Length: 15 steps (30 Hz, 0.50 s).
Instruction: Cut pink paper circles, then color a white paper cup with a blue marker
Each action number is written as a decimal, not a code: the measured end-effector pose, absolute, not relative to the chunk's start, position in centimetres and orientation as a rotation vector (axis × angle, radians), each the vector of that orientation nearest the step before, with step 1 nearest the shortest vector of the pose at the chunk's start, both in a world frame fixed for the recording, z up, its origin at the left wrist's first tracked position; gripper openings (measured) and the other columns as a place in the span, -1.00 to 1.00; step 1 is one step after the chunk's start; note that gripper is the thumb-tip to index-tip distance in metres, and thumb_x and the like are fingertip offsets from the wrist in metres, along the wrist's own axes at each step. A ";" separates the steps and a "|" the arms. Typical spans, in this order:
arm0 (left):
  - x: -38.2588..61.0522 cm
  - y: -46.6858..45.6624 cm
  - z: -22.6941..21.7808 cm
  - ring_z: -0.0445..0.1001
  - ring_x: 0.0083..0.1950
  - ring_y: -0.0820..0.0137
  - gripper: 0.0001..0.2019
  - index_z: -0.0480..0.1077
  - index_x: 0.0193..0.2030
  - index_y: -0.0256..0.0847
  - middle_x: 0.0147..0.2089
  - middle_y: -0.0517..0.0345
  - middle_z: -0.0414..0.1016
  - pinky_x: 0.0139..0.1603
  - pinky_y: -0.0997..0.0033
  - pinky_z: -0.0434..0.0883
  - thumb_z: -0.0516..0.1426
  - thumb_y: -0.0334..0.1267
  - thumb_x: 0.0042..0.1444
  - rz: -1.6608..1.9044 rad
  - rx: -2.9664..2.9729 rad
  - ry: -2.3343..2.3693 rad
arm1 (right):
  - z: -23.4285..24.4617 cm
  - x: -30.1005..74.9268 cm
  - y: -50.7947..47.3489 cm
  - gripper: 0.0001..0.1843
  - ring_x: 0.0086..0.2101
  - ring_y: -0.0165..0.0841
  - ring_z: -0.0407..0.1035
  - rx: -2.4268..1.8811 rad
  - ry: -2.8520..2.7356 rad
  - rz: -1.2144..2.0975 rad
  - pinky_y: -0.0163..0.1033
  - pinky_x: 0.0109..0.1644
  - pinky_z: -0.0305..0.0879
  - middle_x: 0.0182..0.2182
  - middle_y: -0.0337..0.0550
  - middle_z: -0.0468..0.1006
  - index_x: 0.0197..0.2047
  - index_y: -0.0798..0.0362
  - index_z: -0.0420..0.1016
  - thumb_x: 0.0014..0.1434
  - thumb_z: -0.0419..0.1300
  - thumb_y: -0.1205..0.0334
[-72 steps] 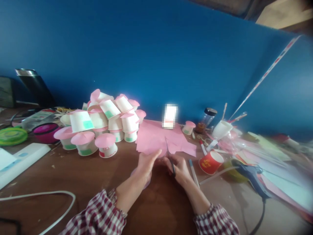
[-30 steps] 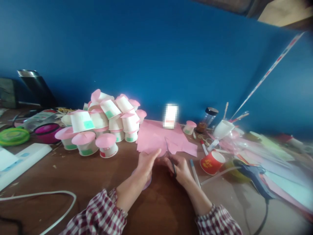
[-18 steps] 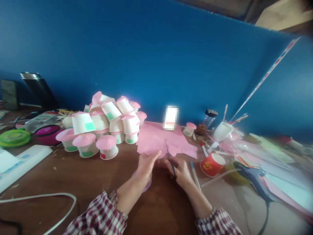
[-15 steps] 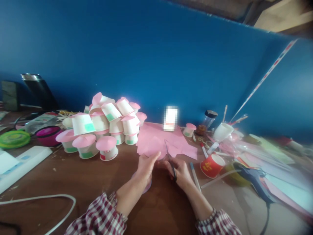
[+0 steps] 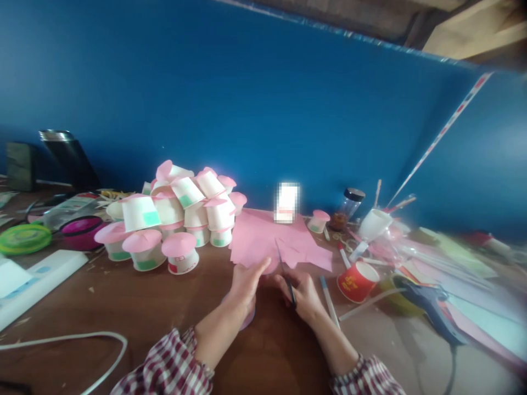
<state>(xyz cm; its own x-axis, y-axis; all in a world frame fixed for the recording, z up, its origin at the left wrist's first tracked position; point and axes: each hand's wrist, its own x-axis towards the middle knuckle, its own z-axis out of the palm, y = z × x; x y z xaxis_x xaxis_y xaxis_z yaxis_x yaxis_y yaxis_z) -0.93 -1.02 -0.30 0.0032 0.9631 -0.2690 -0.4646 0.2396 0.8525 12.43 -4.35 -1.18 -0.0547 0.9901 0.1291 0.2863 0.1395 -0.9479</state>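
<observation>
My left hand [image 5: 246, 285] is closed on a piece of pink paper [image 5: 270, 265], its thumb lying along the near edge. In my right hand [image 5: 302, 291] is a pair of scissors [image 5: 289, 282], with the fingers wrapped round the dark handles. The blades point away from me, beside the held paper. Behind both hands lie larger pink sheets [image 5: 253, 233] with cut edges. Under my left wrist a round, clear rim [image 5: 248, 320] shows in part; the wrist hides the rest of it.
Left of the hands stand stacked white paper cups [image 5: 142, 213] with pink paper tops. To the right are a red paper cup [image 5: 359, 281], a marker [image 5: 329, 299] and a glue gun [image 5: 432, 307]. A white power strip [image 5: 45, 282] and cable [image 5: 117, 334] lie at left.
The view has tilted slightly, so the scene sits a little lower. Both hands keep nearly the same place, still holding the paper and the scissors.
</observation>
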 end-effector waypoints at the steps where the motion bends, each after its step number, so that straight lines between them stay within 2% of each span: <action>1: -1.0 -1.1 -0.3 0.50 -0.48 0.29 -0.63 0.44 -0.41 -0.39 -0.51 0.03 0.51 -0.45 0.35 0.44 0.35 -0.12 -0.27 1.239 0.648 1.003 | -1.2 12.5 -4.3 -0.72 -0.72 -0.54 0.11 -1.297 -1.503 0.982 -0.44 -0.67 -0.01 -0.74 -0.36 0.23 -0.49 0.13 0.38 0.08 0.23 0.10; 5: -0.9 -1.3 0.0 0.50 -0.52 0.25 -0.65 0.42 -0.43 -0.39 -0.56 0.01 0.50 -0.47 0.31 0.45 0.34 -0.13 -0.25 1.215 0.653 0.992 | -1.2 12.6 -4.2 -0.73 -0.71 -0.54 0.13 -1.277 -1.462 1.018 -0.44 -0.67 0.02 -0.70 -0.35 0.27 -0.46 0.13 0.39 0.07 0.24 0.09; 10: -0.8 -1.2 0.0 0.52 -0.50 0.19 -0.63 0.43 -0.38 -0.41 -0.53 -0.03 0.52 -0.43 0.21 0.48 0.35 -0.16 -0.26 1.200 0.619 0.992 | -0.9 12.5 -4.3 -0.71 -0.72 -0.55 0.11 -1.279 -1.444 1.037 -0.44 -0.68 0.02 -0.69 -0.34 0.28 -0.46 0.14 0.41 0.05 0.25 0.06; 15: -0.8 -1.0 -0.5 0.52 -0.45 0.22 -0.61 0.45 -0.36 -0.41 -0.47 -0.03 0.53 -0.41 0.23 0.48 0.35 -0.15 -0.28 1.226 0.636 0.969 | -1.0 12.5 -4.2 -0.71 -0.72 -0.55 0.11 -1.284 -1.461 1.012 -0.44 -0.68 -0.01 -0.72 -0.36 0.24 -0.49 0.13 0.37 0.07 0.24 0.08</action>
